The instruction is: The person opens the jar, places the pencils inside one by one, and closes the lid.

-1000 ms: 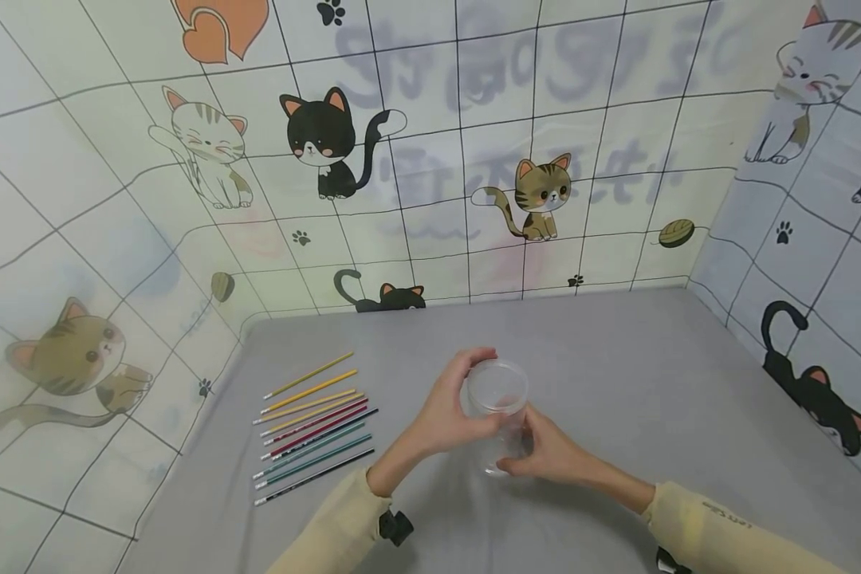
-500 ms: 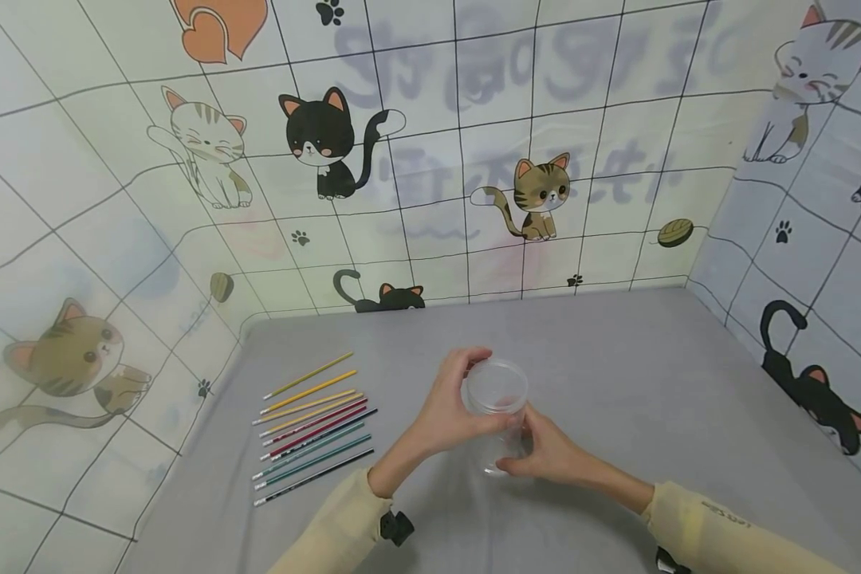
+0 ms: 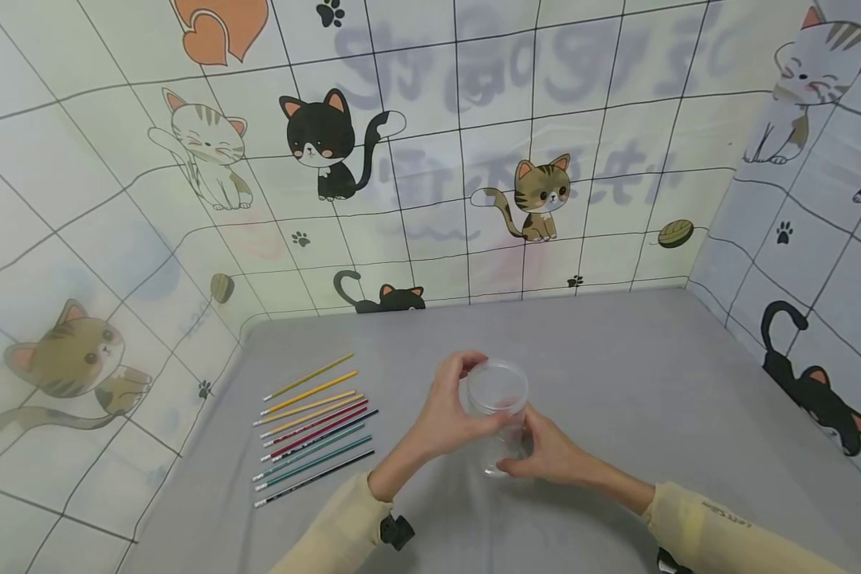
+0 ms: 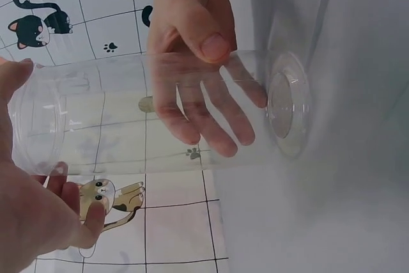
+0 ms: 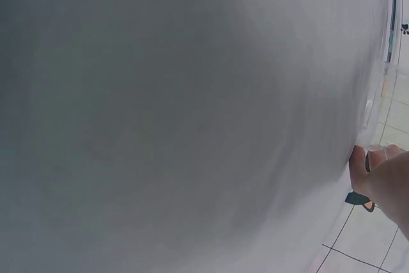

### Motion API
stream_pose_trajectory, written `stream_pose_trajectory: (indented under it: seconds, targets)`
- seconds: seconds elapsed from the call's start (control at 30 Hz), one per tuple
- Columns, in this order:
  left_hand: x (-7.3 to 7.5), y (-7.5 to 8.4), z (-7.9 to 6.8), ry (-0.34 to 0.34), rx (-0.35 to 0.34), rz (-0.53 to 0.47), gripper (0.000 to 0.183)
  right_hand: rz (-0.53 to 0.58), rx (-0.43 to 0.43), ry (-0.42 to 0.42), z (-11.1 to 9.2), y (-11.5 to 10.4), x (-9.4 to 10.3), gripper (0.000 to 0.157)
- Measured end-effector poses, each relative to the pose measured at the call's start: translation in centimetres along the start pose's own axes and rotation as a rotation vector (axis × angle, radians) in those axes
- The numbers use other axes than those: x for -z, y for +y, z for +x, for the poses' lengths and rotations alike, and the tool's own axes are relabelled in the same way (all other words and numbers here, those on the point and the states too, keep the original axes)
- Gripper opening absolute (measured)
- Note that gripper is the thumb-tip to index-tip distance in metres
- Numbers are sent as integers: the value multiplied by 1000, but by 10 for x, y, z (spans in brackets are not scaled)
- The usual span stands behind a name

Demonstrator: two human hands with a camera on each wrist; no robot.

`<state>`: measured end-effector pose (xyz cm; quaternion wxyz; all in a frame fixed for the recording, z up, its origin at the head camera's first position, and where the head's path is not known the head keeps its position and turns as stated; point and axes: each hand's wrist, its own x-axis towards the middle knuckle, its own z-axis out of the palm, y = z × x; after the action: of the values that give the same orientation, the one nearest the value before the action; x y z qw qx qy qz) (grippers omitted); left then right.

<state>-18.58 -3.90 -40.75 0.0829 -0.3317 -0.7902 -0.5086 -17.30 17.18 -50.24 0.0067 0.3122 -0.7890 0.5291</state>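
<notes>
A clear plastic jar [image 3: 498, 387] stands upright on the grey cloth in the head view. It is an empty-looking tall cylinder, and its wall [image 4: 115, 126] fills much of the left wrist view. My left hand [image 3: 445, 414] grips it round the top rim, thumb in front and fingers on the far side. Lower down, my right hand [image 3: 554, 453] holds the jar's body near the base. Through the clear wall, the right hand's fingers [image 4: 220, 116] show behind the jar. In the right wrist view only part of the right hand [image 5: 383, 177] appears at the edge.
To the left, several pencils [image 3: 316, 430] lie side by side in a row, yellow, red, teal and black. Grey cloth [image 3: 617, 367] covers the table. A cat-print curtain [image 3: 430, 143] bounds the back and sides.
</notes>
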Motion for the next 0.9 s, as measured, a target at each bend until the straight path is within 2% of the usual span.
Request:
stream_pose_trajectory:
  seconds: [0.2,0.4,0.5,0.67,0.9]
  targets:
    - [-2,0,-1,30,5,13,78,1,-14,5,0,0,-1,79]
    - [-1,-1,0,11,-81,-5,70,-10,-17,18,-1,-1,-1,78]
    - [-1,-1,0,17,-101,-12,69,-13,-24,20,-1,-1,-1,79]
    - [-3,-2,-2,52,-92,-17,68,-16,-34,8,-1,-1,0,80]
    - [-4,-1,-2,61,-26,6,77,-9,-27,1,-2,0,0,78]
